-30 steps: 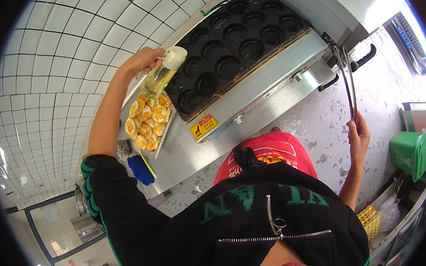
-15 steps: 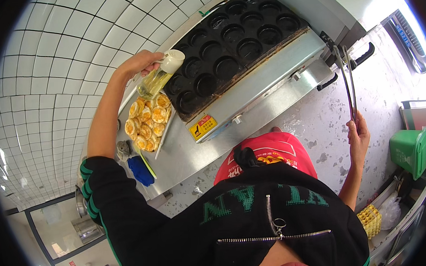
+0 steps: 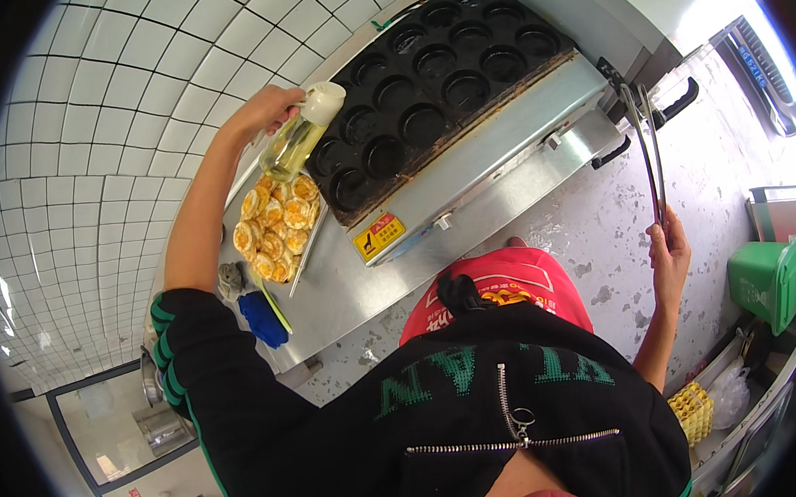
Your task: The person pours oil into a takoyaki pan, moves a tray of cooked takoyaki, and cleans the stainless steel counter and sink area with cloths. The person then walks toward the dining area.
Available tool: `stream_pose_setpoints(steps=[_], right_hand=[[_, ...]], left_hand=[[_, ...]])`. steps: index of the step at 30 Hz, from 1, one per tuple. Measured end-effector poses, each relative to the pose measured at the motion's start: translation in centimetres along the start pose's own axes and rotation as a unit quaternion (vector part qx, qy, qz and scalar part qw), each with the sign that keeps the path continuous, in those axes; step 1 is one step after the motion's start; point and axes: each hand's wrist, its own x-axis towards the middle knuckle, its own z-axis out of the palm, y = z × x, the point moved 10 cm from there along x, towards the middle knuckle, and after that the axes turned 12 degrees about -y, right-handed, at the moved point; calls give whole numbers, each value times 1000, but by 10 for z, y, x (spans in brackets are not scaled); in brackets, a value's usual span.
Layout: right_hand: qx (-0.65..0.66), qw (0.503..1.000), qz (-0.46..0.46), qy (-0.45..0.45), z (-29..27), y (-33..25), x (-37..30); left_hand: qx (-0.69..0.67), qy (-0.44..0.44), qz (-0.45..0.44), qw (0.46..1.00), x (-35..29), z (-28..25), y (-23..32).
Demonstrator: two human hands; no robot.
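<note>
Looks like oiling! Left hand, fingers clasping bottle; right hand, fingers pinching tongs; next pour calls for steadiness.

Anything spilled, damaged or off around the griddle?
No clear spill. The floor is blotched with dark grey patches, as if its surface has worn, and the black griddle is stained brown along its front edge. The left hand grips a bottle, the right hand the tongs; neither looks odd.

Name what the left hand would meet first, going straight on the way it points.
Past its bottle, the left hand would likely meet the black griddle, though it might pass above; height is unclear.
</note>
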Motion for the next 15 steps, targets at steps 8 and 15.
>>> stream_pose_setpoints(steps=[8,15], right_hand=[[4,1000,3,0,-1,0,-1],[1,1000,2,9,-3,1,0]], left_hand=[[-3,-5,7,1000,5,0,3],[7,-40,6,999,9,5,7]])
